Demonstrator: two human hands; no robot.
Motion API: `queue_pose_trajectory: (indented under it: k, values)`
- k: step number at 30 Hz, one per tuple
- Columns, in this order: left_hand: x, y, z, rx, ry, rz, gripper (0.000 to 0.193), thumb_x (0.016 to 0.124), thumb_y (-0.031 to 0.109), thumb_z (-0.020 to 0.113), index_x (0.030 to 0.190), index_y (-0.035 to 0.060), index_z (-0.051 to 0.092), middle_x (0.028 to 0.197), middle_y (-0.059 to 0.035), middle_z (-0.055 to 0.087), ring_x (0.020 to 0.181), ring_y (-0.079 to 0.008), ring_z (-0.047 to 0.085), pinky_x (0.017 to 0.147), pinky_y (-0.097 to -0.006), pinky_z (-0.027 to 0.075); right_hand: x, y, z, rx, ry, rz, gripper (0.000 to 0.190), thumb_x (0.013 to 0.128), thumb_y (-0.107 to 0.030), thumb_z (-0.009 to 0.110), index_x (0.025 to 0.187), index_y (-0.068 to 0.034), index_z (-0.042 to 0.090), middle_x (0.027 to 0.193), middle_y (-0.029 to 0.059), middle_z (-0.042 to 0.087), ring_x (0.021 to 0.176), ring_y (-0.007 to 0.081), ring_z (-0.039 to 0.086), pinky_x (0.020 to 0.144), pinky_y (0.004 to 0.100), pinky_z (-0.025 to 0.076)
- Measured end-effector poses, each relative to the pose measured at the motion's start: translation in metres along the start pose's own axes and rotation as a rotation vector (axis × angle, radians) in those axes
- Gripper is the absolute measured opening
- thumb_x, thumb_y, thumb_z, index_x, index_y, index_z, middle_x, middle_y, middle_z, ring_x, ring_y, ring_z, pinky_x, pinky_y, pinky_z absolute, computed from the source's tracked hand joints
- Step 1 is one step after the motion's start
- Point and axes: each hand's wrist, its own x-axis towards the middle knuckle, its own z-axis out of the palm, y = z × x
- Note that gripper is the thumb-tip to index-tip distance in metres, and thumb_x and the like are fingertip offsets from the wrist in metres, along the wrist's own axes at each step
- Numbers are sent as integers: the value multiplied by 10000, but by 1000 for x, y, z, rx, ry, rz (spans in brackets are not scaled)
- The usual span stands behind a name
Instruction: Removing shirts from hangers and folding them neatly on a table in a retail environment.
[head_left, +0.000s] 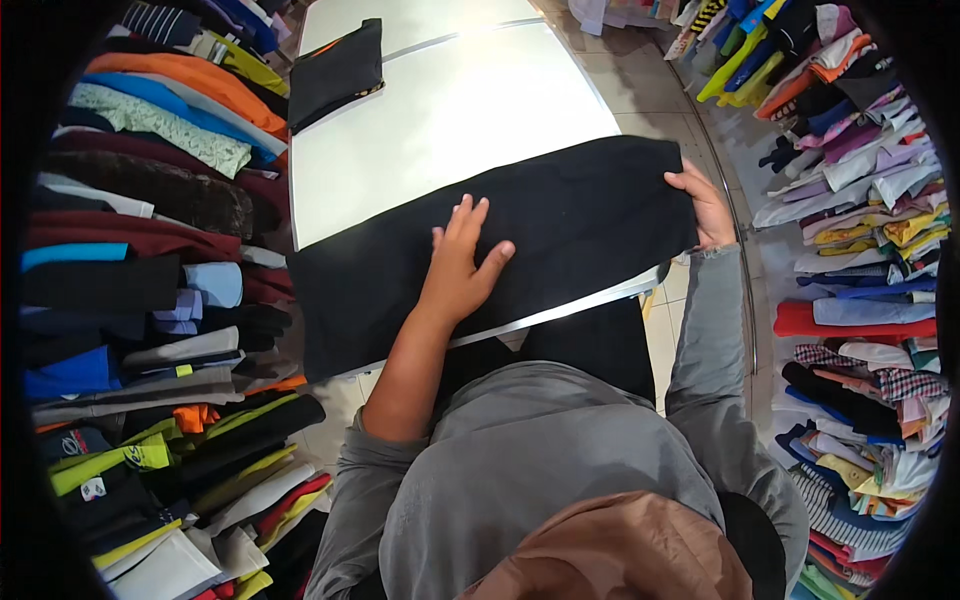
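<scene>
A long piece of black folded cloth (570, 210), perhaps a garment, lies slantwise across the near part of a white table (480, 97). Its left end hangs past the table's left edge. My left hand (465, 262) rests on top of the cloth near its middle, palm down and fingers spread. At the cloth's right end, my right hand (705, 202) grips the edge, thumb on top and the other fingers mostly hidden beneath or behind it. A folded dark garment (337, 75) with an orange and patterned trim sits at the table's far left.
Piles of folded clothes (150, 180) rise close along the table's left side. More stacked clothes (877, 240) line the right, beyond a strip of tiled floor (637, 82) and a curved metal rail (742, 300). A seam crosses the table's far part.
</scene>
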Motion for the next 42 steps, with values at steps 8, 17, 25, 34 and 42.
queue_pose_trajectory:
  k: [8,17,25,34,42]
  values:
    - [5,-5,-6,-1704,-108,-485,692,998,402,497,1528,93,177,1449,-238,405,1272,-280,497,965,-373,463,-27,55,134,-1211,-428,-478,663,885,-89,641,1480,-45,349,1374,169,505,1019,178,622,876,280,496]
    - [-2,6,16,-1192,181,-229,736,856,20,631,1492,124,275,1384,-154,446,1237,-251,482,959,-344,462,-17,111,120,-1521,-76,-467,620,900,-329,647,1444,-120,432,1382,176,452,1254,369,460,1029,472,375]
    - [-16,23,-8,-306,312,-133,677,782,16,674,1409,72,424,1327,-207,470,1211,-371,489,994,-423,426,-8,143,92,-1819,-79,-560,573,942,-440,548,1441,-175,451,1523,150,340,1438,352,248,1125,607,184]
    - [-5,37,-13,33,214,-288,522,810,294,736,1223,41,541,1204,-238,544,1119,-385,565,852,-454,503,-9,143,86,-1639,-77,-514,520,942,-376,572,1401,-142,497,1493,150,388,1422,349,291,1135,591,170]
    - [21,17,-1,71,9,-435,394,800,321,753,1031,50,584,1061,-213,589,987,-379,611,797,-446,528,-24,148,110,-1655,-44,-606,459,904,-306,629,1309,-99,566,1405,162,464,1370,358,360,1116,599,200]
